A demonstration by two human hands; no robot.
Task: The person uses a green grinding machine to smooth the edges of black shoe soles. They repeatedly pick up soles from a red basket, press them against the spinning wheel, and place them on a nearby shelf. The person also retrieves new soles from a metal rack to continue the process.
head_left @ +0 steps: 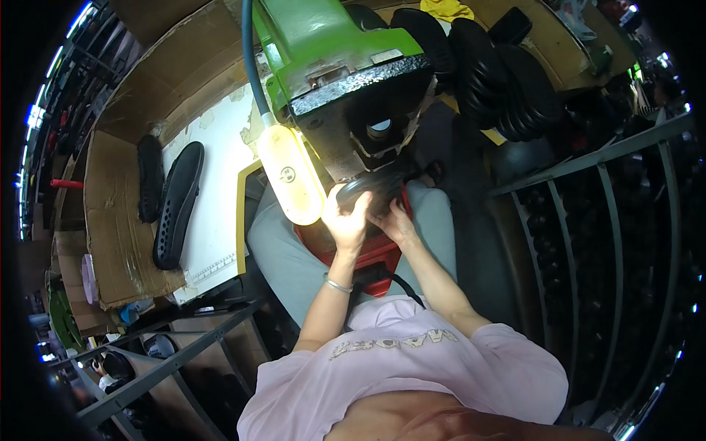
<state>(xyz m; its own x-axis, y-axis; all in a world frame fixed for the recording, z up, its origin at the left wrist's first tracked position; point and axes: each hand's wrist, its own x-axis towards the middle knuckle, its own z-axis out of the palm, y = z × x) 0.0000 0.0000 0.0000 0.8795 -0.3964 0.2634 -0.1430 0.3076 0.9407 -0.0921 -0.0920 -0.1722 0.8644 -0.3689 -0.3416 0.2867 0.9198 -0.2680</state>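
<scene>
Both hands grip a black, rounded shoe sole [373, 187] under the head of a green machine [342, 44]. My left hand [348, 220] is closed on its left side, thumb across the front. At its lower right edge, my right hand [396, 223] has its fingers bent against it. The sole's far side is hidden beneath the machine's dark lower housing [353, 117]. A lit yellow lamp [290, 175] on a grey cable hangs just left of my left hand. Below the hands is a red machine part [379, 268], between my knees.
On the white board [213, 220] to the left lie a long black sole [179, 206] and another dark sole [150, 176], with cardboard [114, 213] around them. Several black soles [507, 88] are stacked at the upper right. Metal rails [596, 158] stand on the right and lower left.
</scene>
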